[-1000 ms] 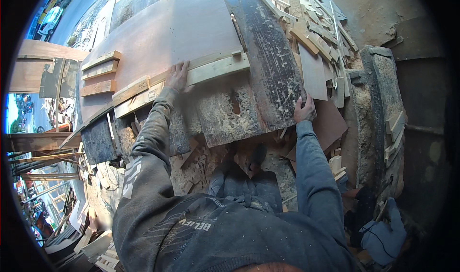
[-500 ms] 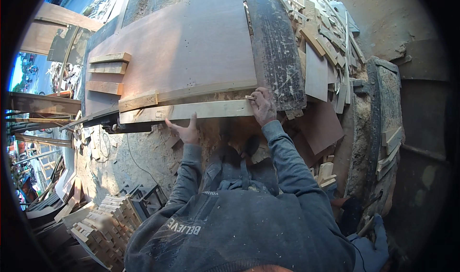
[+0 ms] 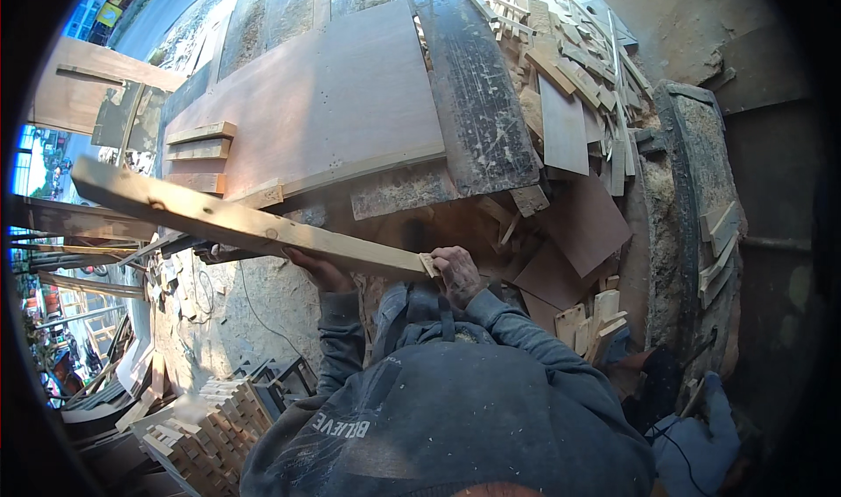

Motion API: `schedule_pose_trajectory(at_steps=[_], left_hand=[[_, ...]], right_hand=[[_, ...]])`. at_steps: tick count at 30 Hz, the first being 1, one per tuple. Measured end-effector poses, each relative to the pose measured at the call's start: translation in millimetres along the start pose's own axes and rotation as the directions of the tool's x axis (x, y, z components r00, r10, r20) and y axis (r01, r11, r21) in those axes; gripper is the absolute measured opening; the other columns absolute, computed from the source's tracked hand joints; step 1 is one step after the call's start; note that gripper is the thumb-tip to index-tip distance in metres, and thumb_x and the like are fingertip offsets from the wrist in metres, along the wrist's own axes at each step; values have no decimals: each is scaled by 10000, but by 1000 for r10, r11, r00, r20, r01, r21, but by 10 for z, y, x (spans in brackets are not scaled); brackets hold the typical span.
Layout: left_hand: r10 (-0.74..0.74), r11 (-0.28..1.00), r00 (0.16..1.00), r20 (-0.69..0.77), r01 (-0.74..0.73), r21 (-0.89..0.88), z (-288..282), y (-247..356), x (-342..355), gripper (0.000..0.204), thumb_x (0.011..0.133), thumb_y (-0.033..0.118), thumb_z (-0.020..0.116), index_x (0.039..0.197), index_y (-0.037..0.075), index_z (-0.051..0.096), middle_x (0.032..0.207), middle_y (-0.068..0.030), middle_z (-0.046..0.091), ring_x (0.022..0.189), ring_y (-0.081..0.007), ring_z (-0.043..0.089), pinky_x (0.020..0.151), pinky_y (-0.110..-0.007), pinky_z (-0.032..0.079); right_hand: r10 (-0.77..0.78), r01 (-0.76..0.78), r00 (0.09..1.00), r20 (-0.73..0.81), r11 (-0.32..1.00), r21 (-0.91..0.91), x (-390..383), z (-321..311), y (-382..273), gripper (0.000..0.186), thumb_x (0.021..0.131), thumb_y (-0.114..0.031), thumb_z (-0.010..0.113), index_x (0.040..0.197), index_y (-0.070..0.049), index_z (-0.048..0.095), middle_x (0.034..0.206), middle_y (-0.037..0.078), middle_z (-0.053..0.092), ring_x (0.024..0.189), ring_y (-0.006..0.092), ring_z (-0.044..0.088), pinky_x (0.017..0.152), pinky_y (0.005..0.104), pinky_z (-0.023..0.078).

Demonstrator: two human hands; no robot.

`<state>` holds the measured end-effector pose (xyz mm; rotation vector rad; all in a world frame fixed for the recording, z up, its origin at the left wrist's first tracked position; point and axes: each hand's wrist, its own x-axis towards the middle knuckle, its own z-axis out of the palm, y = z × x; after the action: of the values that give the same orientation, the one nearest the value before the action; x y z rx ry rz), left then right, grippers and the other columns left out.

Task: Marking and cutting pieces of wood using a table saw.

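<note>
A long pale timber length (image 3: 201, 212) is held raised in front of my body, sloping up to the far left past the near edge of a plywood sheet (image 3: 307, 94). My left hand (image 3: 320, 269) grips it from below along its middle, fingers partly hidden behind it. My right hand (image 3: 460, 274) is closed on its right end, where a small sliver of wood (image 3: 427, 263) sticks up. The plywood lies on a worn dark bench top (image 3: 482, 103), with short battens (image 3: 197, 131) at its left and a strip (image 3: 368, 161) along its near edge.
Piled offcuts (image 3: 578, 68) lie at the upper right, loose boards (image 3: 583, 217) below them. A stack of cut blocks (image 3: 206, 431) stands at the lower left, near a cable (image 3: 263, 313) on the ground. Another person (image 3: 692, 436) in grey is at the lower right.
Both my hands have lifted the timber off the bench edge and drawn it toward my body, its left end swung up leftward. My left hand, earlier spread, now grips its underside.
</note>
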<state>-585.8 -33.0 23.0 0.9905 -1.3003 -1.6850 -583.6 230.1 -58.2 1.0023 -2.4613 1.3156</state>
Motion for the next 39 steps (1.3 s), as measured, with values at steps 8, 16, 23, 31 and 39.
schedule_pose_trajectory(at_steps=[8,16,23,31,39], left_hand=[[285,521,403,870,-827,212,1347,1157,567,463,806,464,803,973,61,646,733,-126,686,731,-268,719,669,-350,544],[-222,35,271,937,-958,286,2123,-89,1453,718,713,770,713,983,109,639,944,-136,726,914,-343,703,771,-459,541],[-406,208,143,903,-947,244,2066,-844,1845,641,870,698,604,1167,141,714,1046,-166,703,1054,-336,649,918,-448,517],[-111,136,287,952,-944,300,1677,-1061,1645,579,986,549,505,1323,86,588,1248,-154,602,1209,-339,546,1080,-459,358],[-110,176,257,960,-946,273,1449,-870,1707,625,974,554,526,1367,68,536,1289,-188,587,1257,-373,516,1106,-479,342]], right_hand=[[494,-489,870,7,859,152,-27,-84,37,183,905,-134,718,991,-49,581,863,163,645,783,373,660,682,441,531],[773,-782,609,-174,623,29,-696,-685,435,211,832,-141,716,962,-25,596,869,152,669,740,283,666,695,397,534],[718,-768,525,-457,631,110,-1028,-926,447,115,809,-34,651,836,-28,539,933,90,700,720,139,629,634,301,513],[926,-394,193,-323,375,839,48,-1449,1429,118,853,-98,594,777,-47,519,781,141,665,664,225,666,598,326,578],[981,-441,36,-191,187,878,1257,-1484,2726,274,875,-244,660,1049,-49,578,933,78,648,660,143,516,466,274,381]])
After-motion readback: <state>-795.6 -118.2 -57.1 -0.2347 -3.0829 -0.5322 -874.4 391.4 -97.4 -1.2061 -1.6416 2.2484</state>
